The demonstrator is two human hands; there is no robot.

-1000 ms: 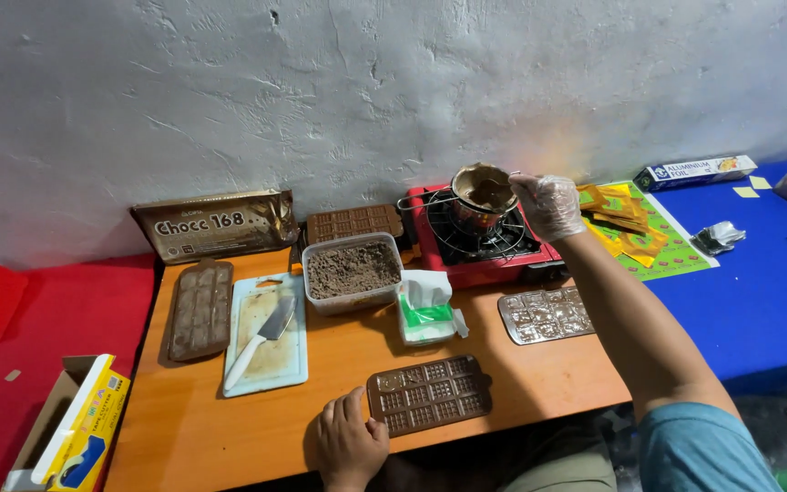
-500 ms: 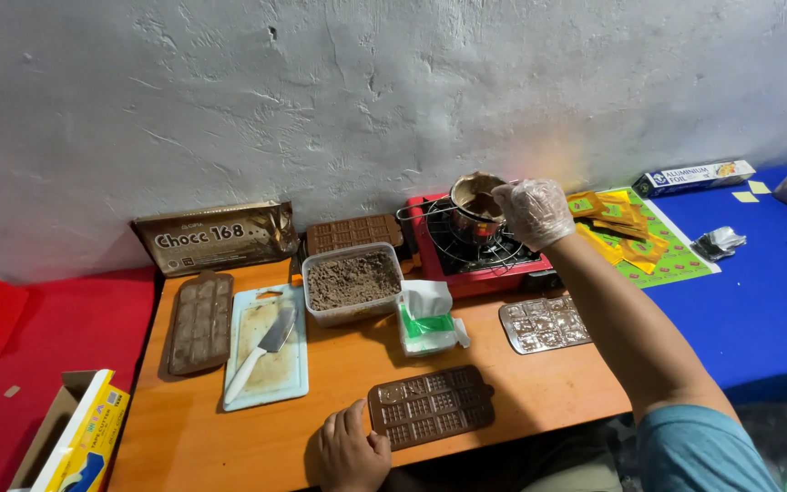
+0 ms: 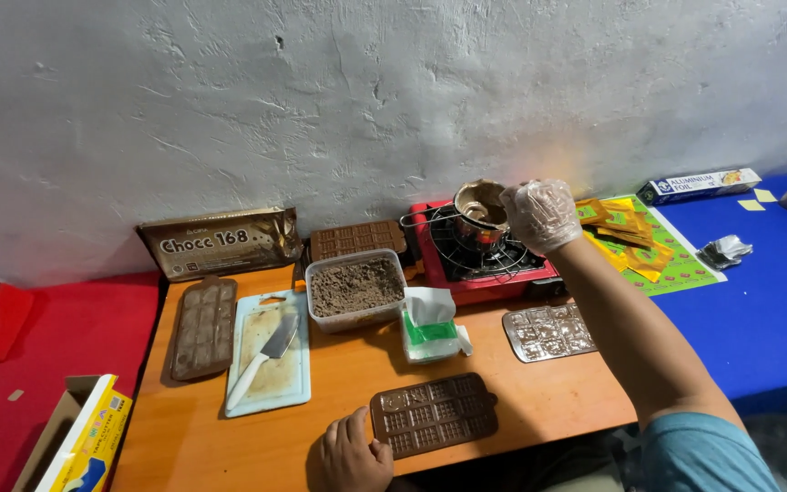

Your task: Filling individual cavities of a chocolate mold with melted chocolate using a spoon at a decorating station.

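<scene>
My right hand (image 3: 540,215), in a clear plastic glove, is closed beside a small metal pot (image 3: 479,214) of melted chocolate on a red portable gas stove (image 3: 466,278); what it grips is hidden. My bare left hand (image 3: 350,454) rests on the orange table (image 3: 339,401) at the near edge, touching the left end of a brown chocolate mould (image 3: 434,415).
A clear tub of chopped chocolate (image 3: 355,288), a tissue pack (image 3: 430,325), a knife on a white cutting board (image 3: 268,353), other brown moulds (image 3: 202,326), a clear mould (image 3: 550,331), a chocolate bag (image 3: 219,240), yellow wrappers (image 3: 626,239), a foil box (image 3: 699,186), a cardboard box (image 3: 79,437).
The view has tilted, so everything sits lower in frame. My right hand stays at the pot on the stove. My left hand stays by the brown mould.
</scene>
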